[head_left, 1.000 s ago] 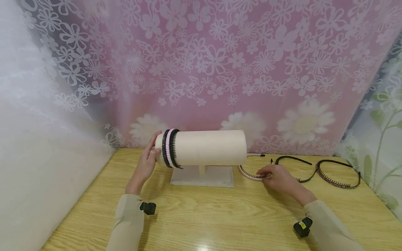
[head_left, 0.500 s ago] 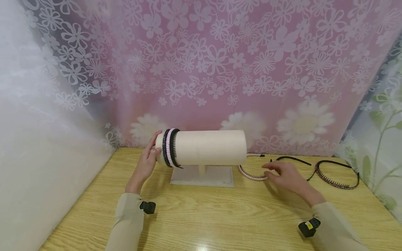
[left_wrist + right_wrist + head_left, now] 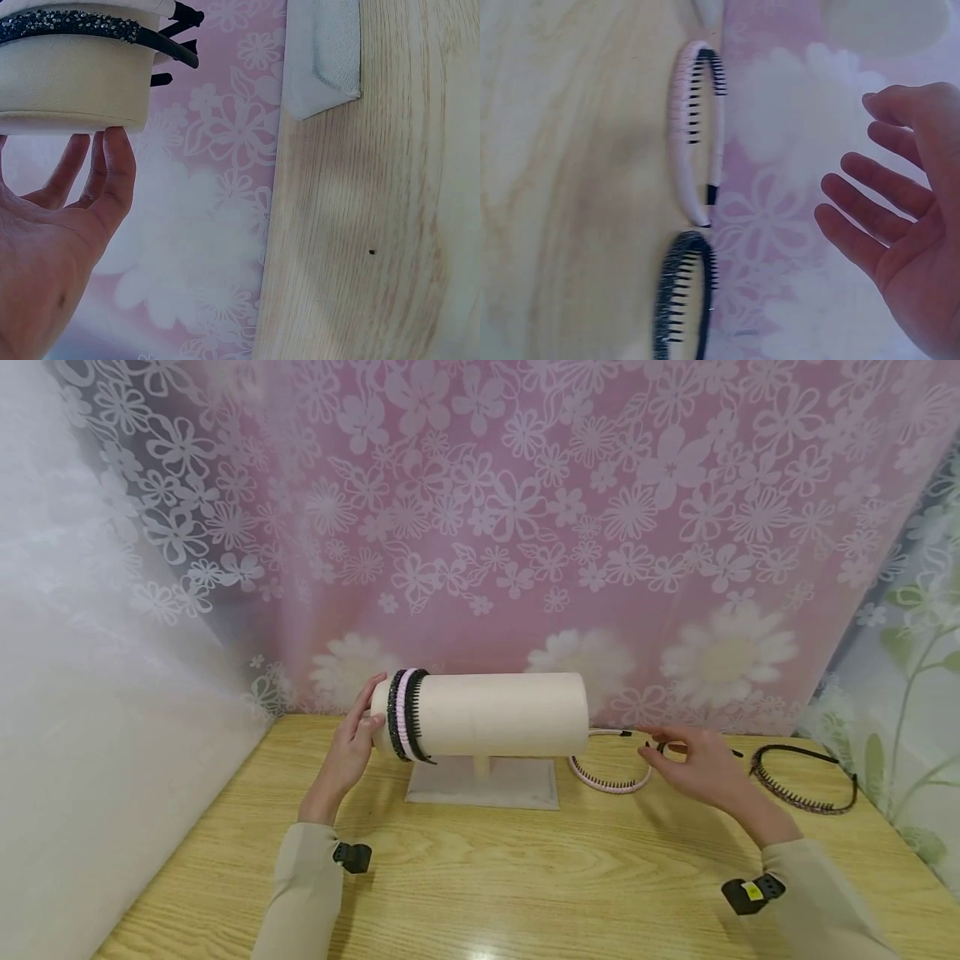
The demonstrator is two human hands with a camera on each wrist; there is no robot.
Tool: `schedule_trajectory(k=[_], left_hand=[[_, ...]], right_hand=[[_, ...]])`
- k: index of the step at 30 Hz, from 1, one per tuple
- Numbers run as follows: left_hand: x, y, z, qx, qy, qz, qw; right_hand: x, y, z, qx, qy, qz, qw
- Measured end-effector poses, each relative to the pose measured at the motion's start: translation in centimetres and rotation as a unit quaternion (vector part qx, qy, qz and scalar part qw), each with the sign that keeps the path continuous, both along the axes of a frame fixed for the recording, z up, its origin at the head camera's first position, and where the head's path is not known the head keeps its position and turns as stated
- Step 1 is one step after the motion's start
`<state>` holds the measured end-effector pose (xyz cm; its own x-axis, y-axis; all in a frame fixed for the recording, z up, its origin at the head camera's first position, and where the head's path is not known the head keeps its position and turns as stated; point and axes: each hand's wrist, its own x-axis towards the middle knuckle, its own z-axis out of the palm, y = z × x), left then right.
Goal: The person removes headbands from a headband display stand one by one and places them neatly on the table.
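Note:
My left hand [image 3: 349, 755] holds the left end of a cream headband display stand's roll [image 3: 502, 714], thumb in front and fingers behind; fingertips meet its end rim in the left wrist view. Three headbands sit around that end: a black glittery one [image 3: 75, 26], a pale pink one [image 3: 402, 717] and a black toothed one [image 3: 416, 718]. My right hand [image 3: 705, 768] hovers over the table with loosely bent fingers and nothing in them. Nearest to it lie a pink toothed headband [image 3: 679, 127] and a black glittery headband [image 3: 664, 300], the latter mostly hidden by the hand in the head view.
A further dark toothed headband [image 3: 821, 808] lies at the far right of the wooden table [image 3: 480, 868]. The roll stands on a pale flat base [image 3: 442, 789]. Flowered pink cloth [image 3: 480, 552] hangs behind the table's back edge.
My right hand has let go of the pink headband and moved right and a little back, above the black headband. My left hand and the stand stay in place.

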<state>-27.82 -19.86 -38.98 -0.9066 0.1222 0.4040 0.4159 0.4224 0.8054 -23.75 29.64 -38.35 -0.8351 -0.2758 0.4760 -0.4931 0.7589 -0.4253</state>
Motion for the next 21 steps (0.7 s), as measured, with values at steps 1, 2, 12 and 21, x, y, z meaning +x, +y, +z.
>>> schedule_trajectory(k=[1,2,12,21], left_hand=[[0.0,0.0,0.0,0.000,-0.001,0.000,1.0000],[0.0,0.0,0.0,0.000,-0.001,0.000,1.0000],[0.2,0.1,0.0,0.001,-0.010,0.000,0.9999],[0.0,0.0,0.0,0.001,-0.003,-0.004,1.0000]], right_hand=[[0.1,-0.1,0.3,-0.001,0.000,-0.001,1.000],[0.1,-0.1,0.7,-0.003,-0.002,-0.001,1.000],[0.2,-1.0,2.8,-0.008,0.048,0.029,0.998],[0.5,-2.3,4.7,-0.014,0.060,0.040,0.997]])
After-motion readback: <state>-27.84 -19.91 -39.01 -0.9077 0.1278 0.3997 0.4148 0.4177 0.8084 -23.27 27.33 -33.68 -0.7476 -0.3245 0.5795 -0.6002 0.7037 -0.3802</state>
